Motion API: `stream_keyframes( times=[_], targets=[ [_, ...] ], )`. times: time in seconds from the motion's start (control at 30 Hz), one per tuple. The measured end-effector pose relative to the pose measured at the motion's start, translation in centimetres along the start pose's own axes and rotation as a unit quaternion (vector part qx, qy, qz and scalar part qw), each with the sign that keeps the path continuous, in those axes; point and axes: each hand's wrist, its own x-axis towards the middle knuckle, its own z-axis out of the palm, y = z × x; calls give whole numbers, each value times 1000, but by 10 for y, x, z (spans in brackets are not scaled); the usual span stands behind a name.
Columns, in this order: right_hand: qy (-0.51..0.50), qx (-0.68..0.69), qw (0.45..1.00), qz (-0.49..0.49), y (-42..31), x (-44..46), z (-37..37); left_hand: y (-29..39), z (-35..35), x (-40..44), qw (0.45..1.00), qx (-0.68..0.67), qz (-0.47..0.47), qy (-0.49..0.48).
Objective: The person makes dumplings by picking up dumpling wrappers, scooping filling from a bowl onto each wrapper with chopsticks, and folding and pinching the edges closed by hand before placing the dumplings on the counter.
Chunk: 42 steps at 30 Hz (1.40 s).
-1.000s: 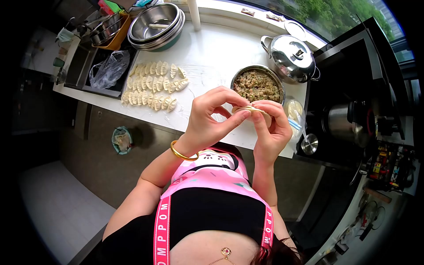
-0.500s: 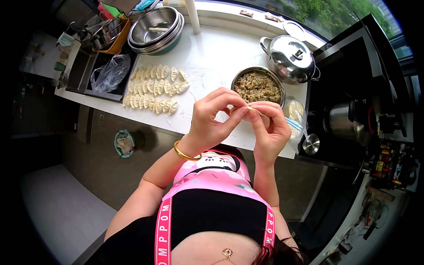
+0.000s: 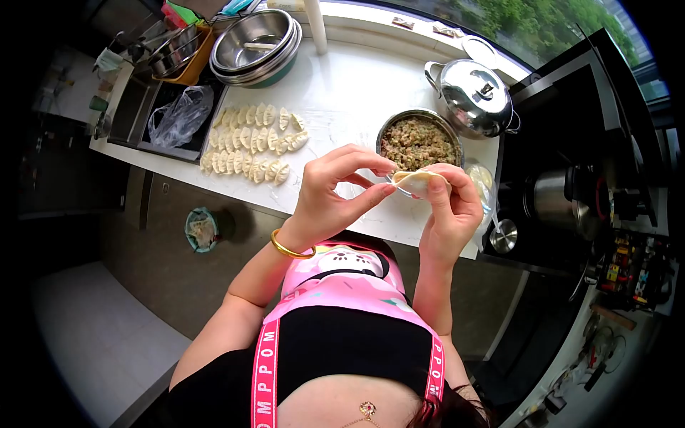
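A folded dumpling [image 3: 414,182] is pinched between the thumb and fingers of my right hand [image 3: 451,210], near the counter's front edge. My left hand [image 3: 339,184], with a gold bangle at its wrist, is at the dumpling's left end; its thumb and index finger are apart, the fingertips close beside the dough. Just beyond my hands stands a metal bowl of minced filling [image 3: 421,143]. To the left, pleated dumplings [image 3: 250,139] lie in three rows on the white counter [image 3: 342,85].
Stacked metal bowls [image 3: 253,46] stand at the back left, near a plastic bag [image 3: 180,118] by the sink. A lidded pot [image 3: 474,96] is at the back right. Round wrappers [image 3: 479,175] in a bag lie right of the filling. A metal ladle [image 3: 504,235] rests beside them.
My left fingers have parted from their pinch on the dumpling's edge and moved slightly left. The dumpling, in my right hand, now shows more of its side.
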Motion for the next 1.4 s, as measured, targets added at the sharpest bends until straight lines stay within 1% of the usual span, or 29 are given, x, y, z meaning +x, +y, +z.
stream_keyframes(
  times=[0.2, 0.27, 0.47, 0.57, 0.7, 0.8, 1.1, 1.2, 1.27, 1.4],
  targets=[
    [-2, -1, 1000, 13, 0, -1, 2, 0, 4, -1, 1000, -19, -20, 14],
    [4, -44, 999, -25, 1, 0, 3, 0, 4, -1, 1000, -19, -22, 10],
    [-2, -13, 1000, -14, 1, -1, 2, 2, 7, -2, 999, -3, -18, 26],
    [-1, -43, 999, -32, 4, -1, 2, 1, 8, -4, 999, 9, -7, 34],
    [1, -42, 999, -30, 6, -3, 1, 2, 10, -6, 999, 9, -5, 44],
    [2, -43, 999, -33, 5, -4, 2, 2, 13, -8, 998, -17, -26, 59],
    [2, -29, 999, -32, -1, -7, 4, 5, 16, -13, 998, -15, 20, 63],
    [-1, -15, 999, -32, -4, -7, 4, 10, 15, -13, 996, -17, 15, 90],
    [0, 16, 999, -30, -4, -8, 5, 7, 12, -12, 997, -16, 22, 78],
    [-12, 21, 999, -34, -6, -8, 8, 9, 13, -10, 998, -11, 32, 57]
  ],
)
